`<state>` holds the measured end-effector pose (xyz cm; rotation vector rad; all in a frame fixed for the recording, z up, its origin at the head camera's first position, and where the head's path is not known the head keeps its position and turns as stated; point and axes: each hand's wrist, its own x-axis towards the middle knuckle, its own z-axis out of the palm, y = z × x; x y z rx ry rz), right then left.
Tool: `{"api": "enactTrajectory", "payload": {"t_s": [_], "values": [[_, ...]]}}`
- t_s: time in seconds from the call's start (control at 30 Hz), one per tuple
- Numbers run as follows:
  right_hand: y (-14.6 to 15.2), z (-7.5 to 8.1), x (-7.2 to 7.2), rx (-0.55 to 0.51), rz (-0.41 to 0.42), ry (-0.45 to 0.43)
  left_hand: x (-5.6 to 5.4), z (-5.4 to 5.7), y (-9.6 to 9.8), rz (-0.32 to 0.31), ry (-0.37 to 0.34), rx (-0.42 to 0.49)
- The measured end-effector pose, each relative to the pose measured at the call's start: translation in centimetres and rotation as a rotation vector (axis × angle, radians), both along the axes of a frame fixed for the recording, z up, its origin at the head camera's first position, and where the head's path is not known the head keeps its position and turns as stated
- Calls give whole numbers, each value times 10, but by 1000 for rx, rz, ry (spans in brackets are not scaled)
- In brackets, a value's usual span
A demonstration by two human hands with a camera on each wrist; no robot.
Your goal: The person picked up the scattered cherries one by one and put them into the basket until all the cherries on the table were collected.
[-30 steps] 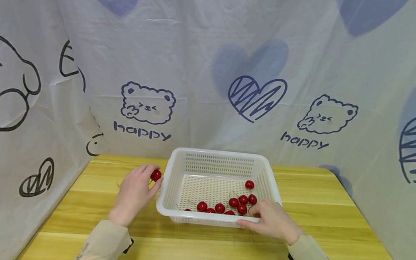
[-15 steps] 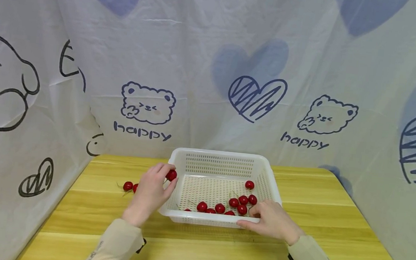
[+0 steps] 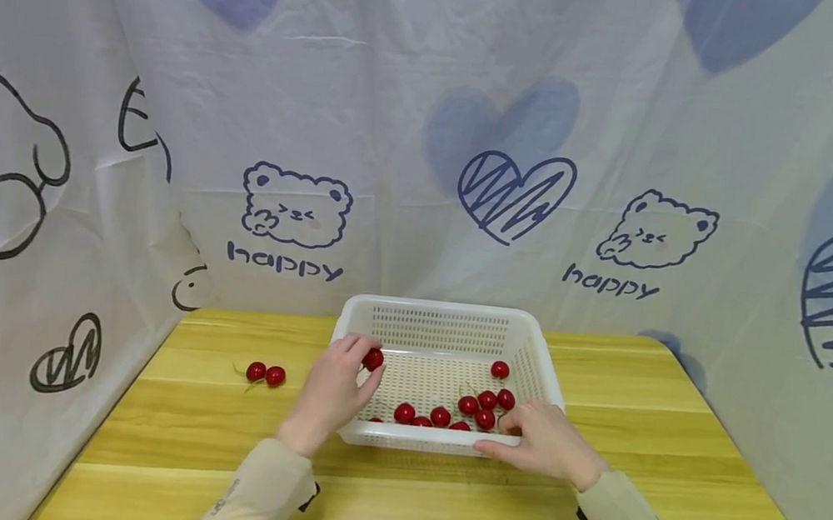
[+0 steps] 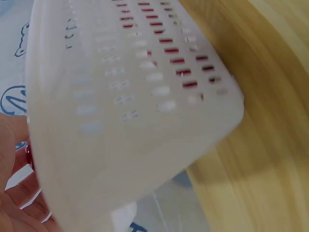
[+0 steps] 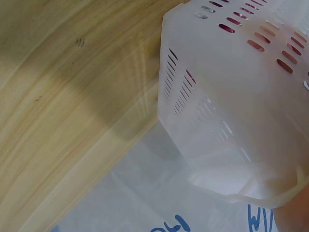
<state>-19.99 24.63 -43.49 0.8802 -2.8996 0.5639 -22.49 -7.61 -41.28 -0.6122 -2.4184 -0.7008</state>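
My left hand (image 3: pixel 335 384) pinches a red cherry (image 3: pixel 372 360) over the left side of a white perforated plastic basket (image 3: pixel 437 434). Part of that cherry also shows beside the fingers at the edge of the left wrist view. At the basket's front right corner, my right hand (image 3: pixel 539 439) holds the rim, thumb outside and fingers reaching inside. Several red cherries (image 3: pixel 485 418) with thin stems lie in the basket, mostly along its front and right; the front wall partly hides some. The right wrist view shows mainly the basket's outer wall (image 5: pixel 217 87).
Two cherries (image 3: pixel 275 376) lie side by side on the wooden table (image 3: pixel 407 510), left of the basket. A pale printed cloth (image 3: pixel 403 242) hangs behind the table and along both sides.
My left hand has carried the cherry rightward from beside the basket to over its inside, uncovering two cherries on the table. The right hand has stayed on the rim.
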Motion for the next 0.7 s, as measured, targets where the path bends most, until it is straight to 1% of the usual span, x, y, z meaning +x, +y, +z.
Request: {"api": "enactTrajectory", "payload": {"t_s": [0.1, 0.27, 0.43, 0.53, 0.7], "values": [[0, 1, 0, 1, -2, 2, -1, -3, 6, -10, -28, 11], [-1, 2, 1, 1, 4, 9, -1, -9, 16, -21, -49, 25], [-1, 1, 2, -2, 11, 13, 0, -15, 25, -30, -108, 32], [-1, 1, 2, -10, 11, 14, 1, -16, 30, -28, -137, 31], [-1, 1, 2, -13, 7, 11, -1, -17, 36, -30, -174, 5]]}}
